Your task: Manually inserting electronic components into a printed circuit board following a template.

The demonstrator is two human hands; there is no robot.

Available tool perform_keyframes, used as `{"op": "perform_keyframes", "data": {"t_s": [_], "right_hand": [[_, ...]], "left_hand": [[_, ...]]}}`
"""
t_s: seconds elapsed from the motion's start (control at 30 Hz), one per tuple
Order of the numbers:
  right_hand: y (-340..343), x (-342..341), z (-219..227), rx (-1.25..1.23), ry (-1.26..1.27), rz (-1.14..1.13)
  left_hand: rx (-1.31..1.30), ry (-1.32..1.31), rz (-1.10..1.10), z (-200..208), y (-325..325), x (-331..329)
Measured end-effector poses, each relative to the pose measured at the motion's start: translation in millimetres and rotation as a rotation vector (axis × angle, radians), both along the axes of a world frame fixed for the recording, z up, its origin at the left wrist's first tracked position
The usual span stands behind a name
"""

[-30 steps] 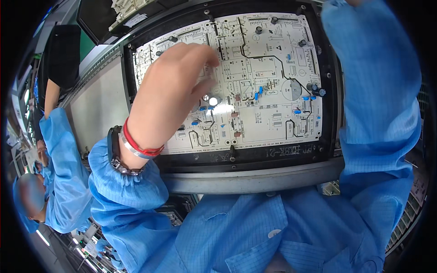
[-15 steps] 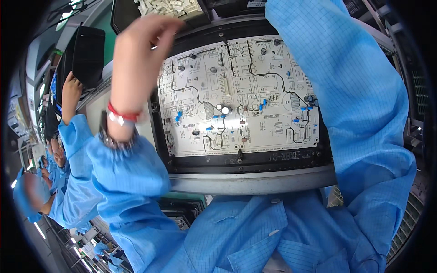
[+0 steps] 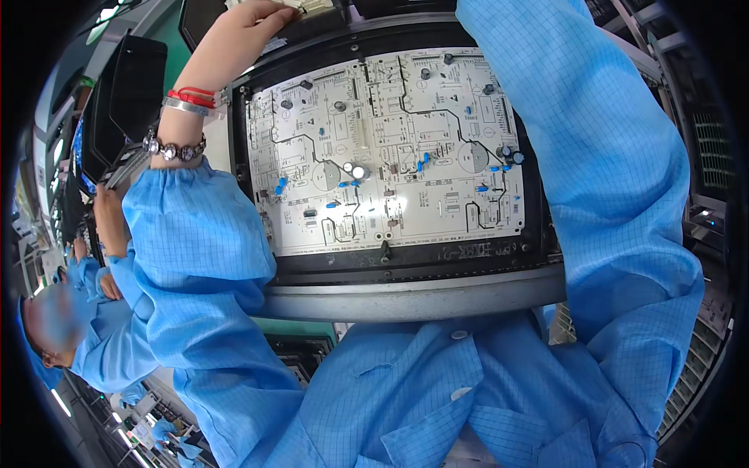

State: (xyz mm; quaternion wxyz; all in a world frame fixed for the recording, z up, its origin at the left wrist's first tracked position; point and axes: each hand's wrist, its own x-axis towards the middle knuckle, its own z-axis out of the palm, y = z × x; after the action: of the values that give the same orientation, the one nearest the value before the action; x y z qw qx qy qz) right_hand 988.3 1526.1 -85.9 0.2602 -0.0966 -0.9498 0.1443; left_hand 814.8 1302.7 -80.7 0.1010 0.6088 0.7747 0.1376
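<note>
My left hand (image 3: 261, 17) is at the top edge, over a dark bin (image 3: 308, 30) of small white parts (image 3: 316, 6). Its thumb and fingers are closed together beside these parts, and what they pinch is too small to make out. Only the blue sleeve of my right arm (image 3: 608, 148) shows; it runs out past the top edge, so that hand is hidden. Below my hands a white printed circuit board (image 3: 437, 210) lies flat in a black frame (image 3: 335, 269). It carries blue capacitors, black ones and two pale-topped cylindrical capacitors (image 3: 355, 170).
A metal rail (image 3: 413, 300) runs along the near side of the frame. Black bins (image 3: 133, 93) stand at the left, where a co-worker in blue (image 3: 101, 343) sits close by. Metal racks (image 3: 698, 171) line the right side.
My left hand has moved up and away from above the board's left corner to the bin of white parts. My view has shifted, so the board sits further left and higher.
</note>
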Motion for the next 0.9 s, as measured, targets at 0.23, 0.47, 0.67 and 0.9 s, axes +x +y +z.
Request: {"op": "perform_keyframes", "data": {"t_s": [0.23,0.47,0.67,0.9], "right_hand": [[8.6,21.5,6.5,-0.005,0.110,0.039],[-42.9,91.2,35.3,-0.418,-0.158,0.249],[-84.3,143.5,-9.7,-0.529,-0.186,0.458],[-109.3,159.5,-26.7,-0.379,-0.163,0.439]], "left_hand": [[0.209,0.094,0.034,33.1,1.0,76.6],[0.400,0.132,0.201,53.8,-10.8,94.2],[0.252,-0.454,0.065,34.3,-48.8,94.9],[0.106,-0.968,0.222,8.9,-45.0,144.1]]}}
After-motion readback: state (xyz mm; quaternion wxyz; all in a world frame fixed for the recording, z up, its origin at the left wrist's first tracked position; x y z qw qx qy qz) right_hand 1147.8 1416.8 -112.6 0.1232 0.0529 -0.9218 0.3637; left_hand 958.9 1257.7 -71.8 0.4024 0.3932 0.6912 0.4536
